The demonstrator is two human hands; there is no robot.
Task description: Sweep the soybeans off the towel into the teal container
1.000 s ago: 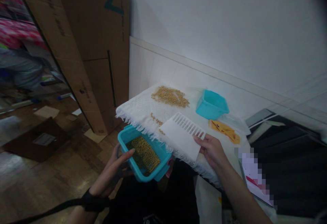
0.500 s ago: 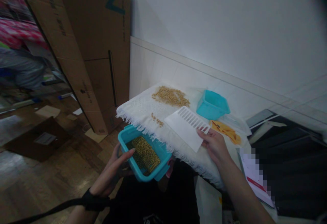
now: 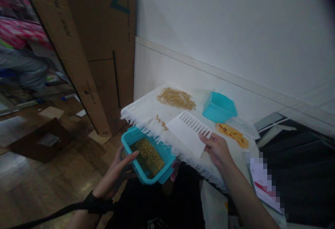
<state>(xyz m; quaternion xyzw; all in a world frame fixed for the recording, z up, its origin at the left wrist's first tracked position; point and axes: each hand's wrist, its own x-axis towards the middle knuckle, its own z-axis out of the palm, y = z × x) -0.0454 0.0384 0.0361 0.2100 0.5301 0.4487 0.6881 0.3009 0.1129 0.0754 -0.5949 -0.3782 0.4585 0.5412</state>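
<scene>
Slotted scraper (image 3: pixel 188 136): being held over the worktop (image 3: pixel 239 164) at its near side, leaning close to flat, pointing its row of slots away from the body; touching or clearing the cloth below, not showing clearly.
Right hand (image 3: pixel 217 149): gripping the scraper by its right corner, pinching between thumb and fingers at the end of the slots.
Left hand (image 3: pixel 119 173): holding the blue tub (image 3: pixel 164 149) from its left side, reaching over the rim with the thumb, wearing a black band (image 3: pixel 98 203) at the wrist.
Blue tub: sitting just below the near edge of the worktop, tipping slightly, containing beans (image 3: pixel 150 157).
Loose beans (image 3: pixel 161 122): lying in a short scatter just left of the scraper.
Bean pile (image 3: pixel 175 97): spreading in a wide patch beyond the scraper, toward the wall (image 3: pixel 222 30).
Second tub (image 3: pixel 212 112): standing upright to the right of the pile.
Yellow cloth (image 3: pixel 231 135): lying crumpled between the second tub and the right forearm, near clear plastic (image 3: pixel 247 128).
White cloth (image 3: pixel 145 108): covering the worktop, hanging in a fringe along the near edge.
Cardboard box (image 3: pixel 104 47): standing upright to the left, rising from the wooden floor (image 3: pixel 65 194).
</scene>
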